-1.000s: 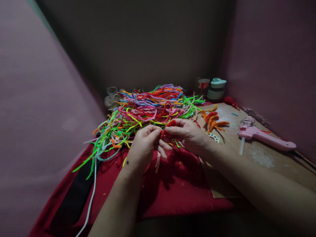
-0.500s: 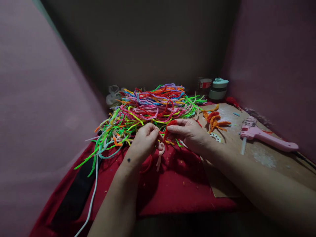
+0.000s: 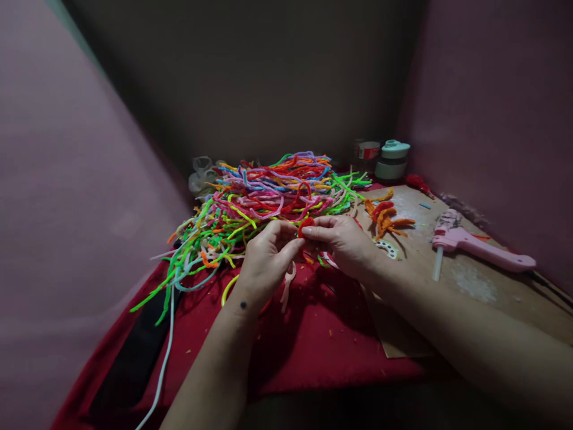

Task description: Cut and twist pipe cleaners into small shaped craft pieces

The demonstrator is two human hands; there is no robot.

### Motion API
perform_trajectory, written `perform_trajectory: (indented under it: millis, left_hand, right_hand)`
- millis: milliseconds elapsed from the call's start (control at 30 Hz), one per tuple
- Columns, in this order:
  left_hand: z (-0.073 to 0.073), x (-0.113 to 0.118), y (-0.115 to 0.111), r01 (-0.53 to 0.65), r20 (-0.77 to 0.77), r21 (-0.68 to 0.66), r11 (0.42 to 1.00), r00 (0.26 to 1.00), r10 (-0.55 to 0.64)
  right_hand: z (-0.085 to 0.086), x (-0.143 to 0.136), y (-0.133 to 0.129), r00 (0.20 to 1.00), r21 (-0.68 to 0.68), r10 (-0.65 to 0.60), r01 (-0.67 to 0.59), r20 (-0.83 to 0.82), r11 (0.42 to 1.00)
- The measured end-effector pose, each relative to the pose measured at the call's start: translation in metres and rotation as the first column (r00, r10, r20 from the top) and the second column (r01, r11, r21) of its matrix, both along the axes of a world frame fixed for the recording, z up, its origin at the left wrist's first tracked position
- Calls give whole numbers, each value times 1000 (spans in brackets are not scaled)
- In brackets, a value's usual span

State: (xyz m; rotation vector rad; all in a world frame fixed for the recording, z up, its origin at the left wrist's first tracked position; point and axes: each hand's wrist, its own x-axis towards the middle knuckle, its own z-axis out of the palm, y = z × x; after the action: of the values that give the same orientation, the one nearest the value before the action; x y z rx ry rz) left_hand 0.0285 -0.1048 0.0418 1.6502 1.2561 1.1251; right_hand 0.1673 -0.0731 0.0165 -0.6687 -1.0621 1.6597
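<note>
Between my two hands is a red pipe cleaner [image 3: 306, 227], bent into a small bunched shape. My left hand [image 3: 271, 254] pinches it from the left with thumb and fingers. From the right, my right hand [image 3: 342, 239] grips the same red piece, fingertips closed on it. Directly behind the hands lies a big heap of pipe cleaners [image 3: 268, 203] in many colours. Beneath my left hand a pale pink looped strip [image 3: 289, 283] shows on the red tablecloth [image 3: 313, 346].
On a brown board [image 3: 465, 257] at right lie a pink glue gun [image 3: 483, 248] and an orange pipe-cleaner piece [image 3: 387, 221]. A mint-lidded container [image 3: 393, 160] stands behind. A black flat object [image 3: 134, 358] and white cable [image 3: 165, 364] are at left.
My left hand has moved right and closed in on the red pipe cleaner, so the hands now meet. The view has shifted slightly.
</note>
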Motion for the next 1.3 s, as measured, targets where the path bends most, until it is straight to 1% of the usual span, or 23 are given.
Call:
perform_trajectory:
  millis: [133, 233, 333, 433, 533, 633, 700, 767, 833, 933, 967, 1033, 1100, 1200, 1300]
  left_hand:
    - [-5, 2, 4, -14, 149, 10, 1000, 989, 12]
    - [-5, 4, 3, -40, 171, 27, 999, 985, 35]
    - [0, 1, 1, -34, 161, -62, 997, 986, 44]
    - [6, -6, 0, -38, 164, -121, 992, 985, 58]
    - [8, -15, 1, 18, 229, -165, 986, 973, 21]
    - [7, -19, 1, 91, 264, -188, 978, 964, -39]
    - [7, -18, 1, 112, 248, -173, 978, 966, -66]
    - [8, -17, 1, 115, 193, -157, 981, 978, -83]
    - [10, -16, 0, 104, 98, -141, 985, 991, -91]
    - [12, -17, -1, 80, -132, -60, 995, 987, -87]
    - [12, -17, -1, 66, -219, -8, 998, 973, -66]
    - [11, -17, -1, 35, -379, 116, 993, 926, 12]
    - [9, -17, 0, 23, -487, 232, 972, 868, 96]
    - [7, -16, 0, 70, -581, 345, 936, 799, 155]
    - [7, -15, 0, 94, -632, 384, 919, 752, 187]
  right_hand:
    - [1, -2, -1, 1000, -4, 12, -12, -27, 1000]
    - [3, -3, -3, 1000, 5, 25, -25, 15, 1000]
    - [5, -3, -5, 996, 42, -5, 1, 94, 999]
    - [5, -3, -8, 979, 130, -17, -10, 205, 991]
    - [5, -3, -10, 954, 195, 13, -74, 300, 978]
    - [5, -2, -13, 937, 198, 60, -135, 345, 971]
    - [6, -2, -14, 933, 192, 59, -135, 354, 972]
    - [6, -3, -15, 932, 184, 56, -129, 358, 974]
    - [6, -4, -15, 927, 182, 75, -150, 368, 972]
    - [5, -4, -15, 913, 189, 93, -180, 396, 965]
    - [5, -4, -15, 909, 190, 97, -187, 405, 964]
    - [4, -4, -14, 902, 178, 110, -201, 418, 963]
    - [3, -4, -14, 894, 151, 118, -201, 432, 968]
    - [-1, -5, -13, 883, 124, 92, -167, 461, 978]
    - [-4, -6, -12, 875, 128, 77, -156, 479, 979]
